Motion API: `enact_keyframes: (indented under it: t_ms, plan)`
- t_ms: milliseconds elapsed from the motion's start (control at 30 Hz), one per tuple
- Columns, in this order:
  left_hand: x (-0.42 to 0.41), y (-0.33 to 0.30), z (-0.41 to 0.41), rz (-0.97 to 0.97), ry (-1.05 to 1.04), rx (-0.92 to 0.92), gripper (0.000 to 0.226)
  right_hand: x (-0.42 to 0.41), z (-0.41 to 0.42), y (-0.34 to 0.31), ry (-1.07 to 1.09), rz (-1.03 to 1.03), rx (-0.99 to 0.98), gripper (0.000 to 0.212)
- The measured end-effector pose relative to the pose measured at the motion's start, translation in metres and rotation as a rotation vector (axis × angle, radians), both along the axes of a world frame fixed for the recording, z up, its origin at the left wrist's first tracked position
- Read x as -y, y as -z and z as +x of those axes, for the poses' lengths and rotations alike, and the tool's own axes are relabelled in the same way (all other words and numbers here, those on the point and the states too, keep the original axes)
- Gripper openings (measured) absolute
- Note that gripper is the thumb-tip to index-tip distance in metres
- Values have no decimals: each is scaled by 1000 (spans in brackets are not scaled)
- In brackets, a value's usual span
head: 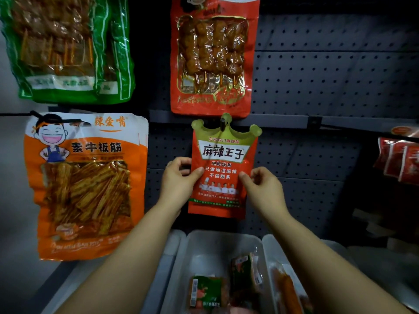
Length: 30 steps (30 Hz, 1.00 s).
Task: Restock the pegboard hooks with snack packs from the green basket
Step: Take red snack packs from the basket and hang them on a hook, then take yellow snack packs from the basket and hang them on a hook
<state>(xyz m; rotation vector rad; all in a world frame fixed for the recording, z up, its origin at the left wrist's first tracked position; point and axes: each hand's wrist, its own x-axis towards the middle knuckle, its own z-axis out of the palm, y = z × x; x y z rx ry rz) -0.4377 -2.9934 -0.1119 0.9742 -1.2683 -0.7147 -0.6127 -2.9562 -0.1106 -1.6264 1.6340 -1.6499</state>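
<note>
A red snack pack with a green crown-shaped top (pixel 223 152) hangs on a black pegboard hook (pixel 223 123) at the centre of the grey pegboard (pixel 328 78). My left hand (pixel 179 180) pinches the pack's left edge with thumb in front. Along the pack's right edge, my right hand (pixel 263 184) grips in the same way. The hook's tip pokes through the hole in the crown. No green basket is in view.
A red skewer pack (pixel 213 55) hangs above. Green packs (pixel 68 48) hang at upper left, a large orange pack (pixel 84 184) at left, small red packs (pixel 399 162) at right. Translucent bins (pixel 197 248) below hold several small packs (pixel 208 291).
</note>
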Motion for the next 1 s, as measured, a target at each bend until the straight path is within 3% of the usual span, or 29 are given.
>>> enact_keyframes:
  t_ms: [167,267,500,733,800,1000]
  plan:
    - [8,0,-10,54,8,-19,18,16,0,4,112,20,-30,24]
    - [12,0,-13,75,18,-18,20,23,-1,8,158,87,-142,27]
    - [16,22,-13,76,36,-107,33,21,-2,24,2,123,-82,30]
    - [-15,63,-13,-62,-234,60,44,-10,-19,53,-1,148,-61,32]
    - [-38,68,-23,-82,-164,56,35,-33,-34,63,-6,128,-32,25]
    - [-140,75,-99,-157,370,138,28,-165,-119,103,-57,54,40,6]
